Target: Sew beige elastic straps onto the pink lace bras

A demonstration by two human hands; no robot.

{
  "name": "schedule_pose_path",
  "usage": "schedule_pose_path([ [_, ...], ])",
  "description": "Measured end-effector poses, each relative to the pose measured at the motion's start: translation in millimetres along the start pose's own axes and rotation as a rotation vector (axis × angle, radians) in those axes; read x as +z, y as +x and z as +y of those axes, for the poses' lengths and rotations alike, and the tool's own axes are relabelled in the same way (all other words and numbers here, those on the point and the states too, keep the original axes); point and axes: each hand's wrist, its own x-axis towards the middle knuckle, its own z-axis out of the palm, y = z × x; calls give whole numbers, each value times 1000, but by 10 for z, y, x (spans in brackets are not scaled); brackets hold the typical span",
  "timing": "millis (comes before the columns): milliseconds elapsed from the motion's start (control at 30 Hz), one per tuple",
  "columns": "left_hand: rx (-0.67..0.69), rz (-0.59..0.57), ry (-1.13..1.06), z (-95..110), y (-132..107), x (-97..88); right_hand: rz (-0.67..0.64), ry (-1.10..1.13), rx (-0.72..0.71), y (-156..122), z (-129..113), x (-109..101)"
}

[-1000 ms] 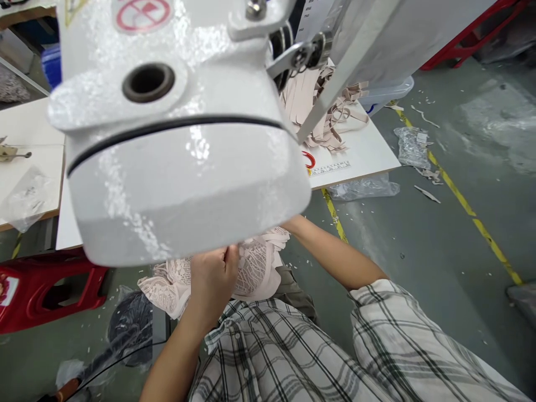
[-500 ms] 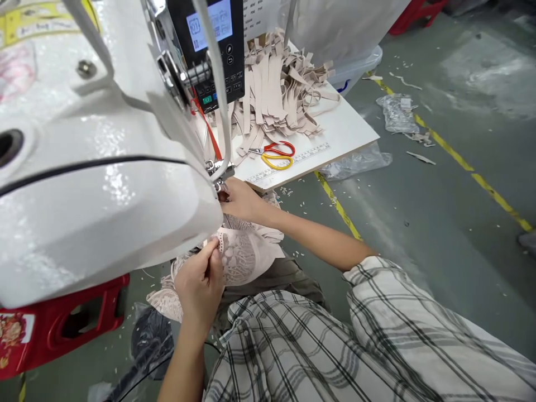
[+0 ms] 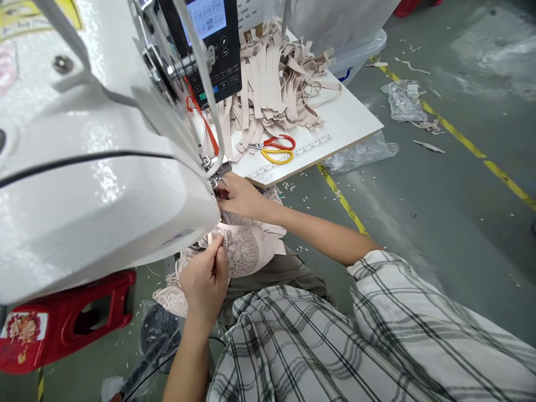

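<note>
A pale pink lace bra [image 3: 243,251] hangs below the head of a white sewing machine [image 3: 104,206], over my lap. My left hand [image 3: 206,282] is closed, thumb and forefinger pinching the bra's upper edge just in front of the machine. My right hand [image 3: 240,196] reaches in beside the presser foot area [image 3: 216,181]. Its fingers are curled, with the tips hidden behind the machine head, so what they hold cannot be made out. More lace [image 3: 171,301] hangs to the left, behind my left wrist.
A white tabletop [image 3: 352,128] bears a heap of beige fabric strips [image 3: 272,84], scissors with red and yellow handles [image 3: 278,149] and a printed ruler [image 3: 310,148]. A control panel [image 3: 213,56] stands behind the machine. A red stool [image 3: 84,318] is on the floor at left.
The view has shifted slightly, and the control panel's screen shows a different page. Both hands stay at nearly the same places on the work.
</note>
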Motion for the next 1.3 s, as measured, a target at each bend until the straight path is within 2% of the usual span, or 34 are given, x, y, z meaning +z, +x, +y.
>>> schedule_pose_path([
  [167, 12, -7, 24, -15, -12, 8, 13, 5, -14, -8, -13, -5],
  [467, -104, 8, 21, -156, -108, 41, 47, 40, -49, -31, 37, -5],
  [533, -66, 76, 37, -152, -106, 59, 45, 27, -32, -44, 33, -9],
  [633, 73, 182, 78, -45, -87, 100, 32, -4, 4, -72, -1, -18],
  [700, 143, 149, 107, 64, -72, 129, 28, -18, 15, -91, -25, -18],
  [833, 153, 19, 160, 205, -60, 167, 58, -5, 9, -106, -35, 5],
  [1000, 151, 18, 187, 193, -59, 175, 89, -42, 11, -73, -35, 34],
  [1300, 133, 3, 176, 199, -13, 189, 65, -72, 104, -5, -166, 2],
])
